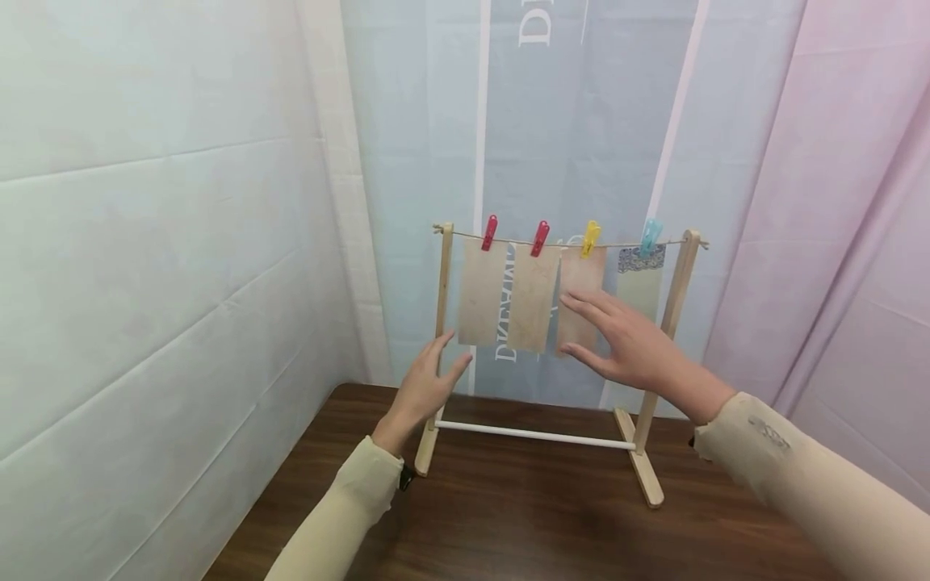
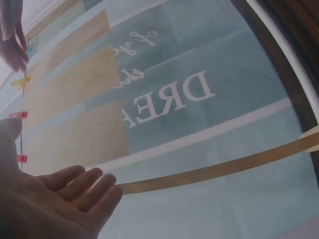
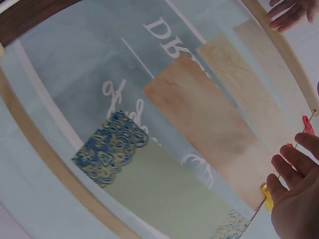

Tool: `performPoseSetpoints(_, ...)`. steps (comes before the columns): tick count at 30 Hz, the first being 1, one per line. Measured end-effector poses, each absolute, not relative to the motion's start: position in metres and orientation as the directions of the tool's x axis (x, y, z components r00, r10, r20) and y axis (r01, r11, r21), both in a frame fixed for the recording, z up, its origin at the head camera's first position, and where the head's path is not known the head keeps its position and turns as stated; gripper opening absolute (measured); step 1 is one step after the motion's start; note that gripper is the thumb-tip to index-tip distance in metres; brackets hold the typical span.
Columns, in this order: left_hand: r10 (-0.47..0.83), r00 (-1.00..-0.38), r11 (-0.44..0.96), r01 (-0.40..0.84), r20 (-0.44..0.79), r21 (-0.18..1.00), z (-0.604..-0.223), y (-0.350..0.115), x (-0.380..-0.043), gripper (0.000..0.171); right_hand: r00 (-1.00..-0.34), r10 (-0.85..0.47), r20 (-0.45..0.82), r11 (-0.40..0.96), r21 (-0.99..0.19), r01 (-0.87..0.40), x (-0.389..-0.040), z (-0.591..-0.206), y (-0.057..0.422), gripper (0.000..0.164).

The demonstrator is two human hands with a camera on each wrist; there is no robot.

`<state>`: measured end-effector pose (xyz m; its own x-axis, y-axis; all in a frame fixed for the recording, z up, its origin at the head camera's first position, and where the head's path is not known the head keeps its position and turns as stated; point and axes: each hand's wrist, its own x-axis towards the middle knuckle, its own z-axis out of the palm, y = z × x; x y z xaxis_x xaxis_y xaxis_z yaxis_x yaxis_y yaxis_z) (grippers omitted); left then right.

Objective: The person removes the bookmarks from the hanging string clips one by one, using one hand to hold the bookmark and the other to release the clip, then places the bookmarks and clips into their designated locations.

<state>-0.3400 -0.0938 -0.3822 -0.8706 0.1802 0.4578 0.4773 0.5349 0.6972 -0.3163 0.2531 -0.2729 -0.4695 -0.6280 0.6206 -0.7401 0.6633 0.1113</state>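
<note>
Sheets of paper hang in a row from a string [image 1: 617, 244] on a wooden rack [image 1: 680, 282]. Red clothespins [image 1: 490, 232] clip the two beige sheets [image 1: 481, 294] at the left. A yellow clothespin [image 1: 591, 239] holds a pinkish sheet [image 1: 579, 274], and a light blue clothespin [image 1: 651, 237] a pale green sheet with blue patterned ends [image 3: 164, 191]. My left hand [image 1: 421, 386], fingers extended, is by the rack's left post [image 1: 444, 282], holding nothing. The right hand [image 1: 635, 343] holds nothing either; its spread fingers overlap the pinkish sheet in the head view.
The rack stands on a dark brown wooden table [image 1: 538, 500], with a white bar [image 1: 534, 434] between its feet. Behind it hangs a blue-grey cloth with white lettering [image 1: 581, 121]. A pale cloth wall [image 1: 160, 242] borders the left side, a pinkish curtain [image 1: 835, 202] the right.
</note>
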Motion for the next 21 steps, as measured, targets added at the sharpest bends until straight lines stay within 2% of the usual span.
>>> performPoseSetpoints(9, 0.155, -0.88, 0.497, 0.462, 0.448, 0.735, -0.383, -0.086, -0.347, 0.08, -0.431, -0.63, 0.646, 0.627, 0.095, -0.773, -0.325, -0.253, 0.235, 0.075)
performPoseSetpoints(16, 0.128, -0.894, 0.476, 0.435, 0.429, 0.765, -0.384, -0.079, -0.351, 0.079, -0.444, -0.63, 0.638, 0.636, 0.094, -0.766, -0.33, -0.237, 0.221, 0.075)
performPoseSetpoints(21, 0.11, -0.898, 0.477, 0.424, 0.427, 0.77, -0.385, -0.078, -0.354, 0.078, -0.414, -0.645, 0.642, 0.618, 0.119, -0.777, -0.334, -0.224, 0.212, 0.072)
